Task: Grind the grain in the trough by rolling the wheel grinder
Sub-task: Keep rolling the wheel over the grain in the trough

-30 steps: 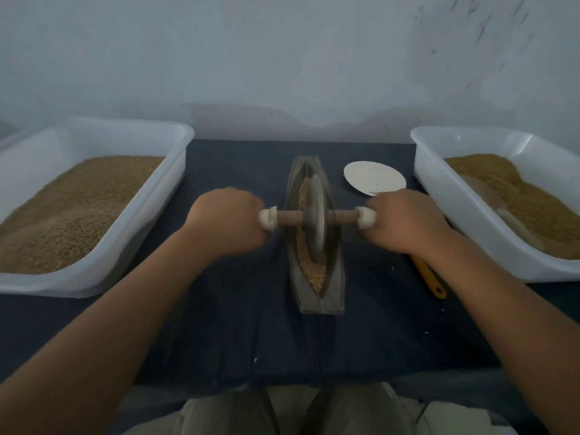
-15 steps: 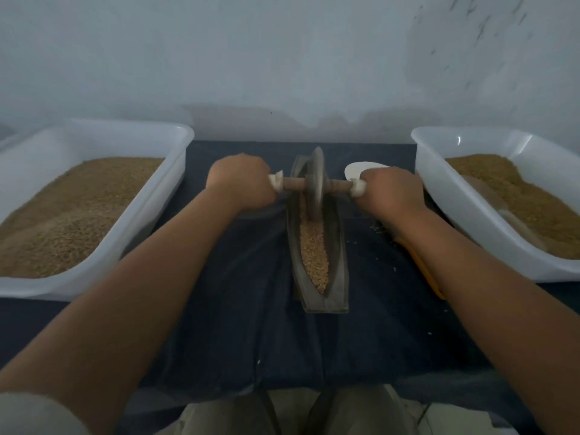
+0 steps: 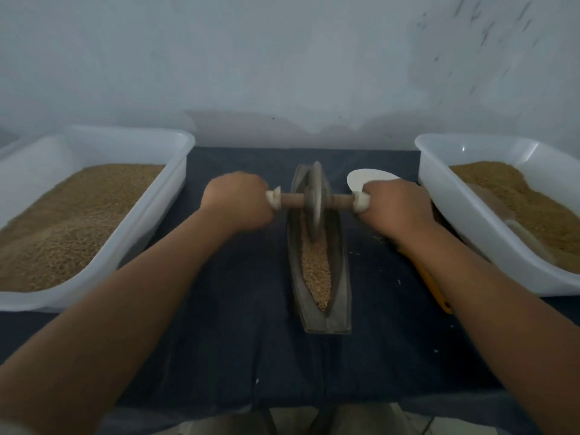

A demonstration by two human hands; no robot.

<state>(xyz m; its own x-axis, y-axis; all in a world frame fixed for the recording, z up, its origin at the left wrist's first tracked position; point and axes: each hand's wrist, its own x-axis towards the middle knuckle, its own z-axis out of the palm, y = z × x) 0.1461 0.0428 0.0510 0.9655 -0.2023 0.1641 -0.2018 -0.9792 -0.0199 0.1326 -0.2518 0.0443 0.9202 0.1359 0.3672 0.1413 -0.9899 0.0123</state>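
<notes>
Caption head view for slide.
Left hand and right hand grip the wheel grinder near the far end of the trough, over grain.

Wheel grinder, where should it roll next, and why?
Probably back toward the person. The wheel grinder stands near the far end of the trough, while most visible grain lies in the nearer part. The left hand and right hand each grip an axle end, so an even pull should roll it over that grain.
</notes>
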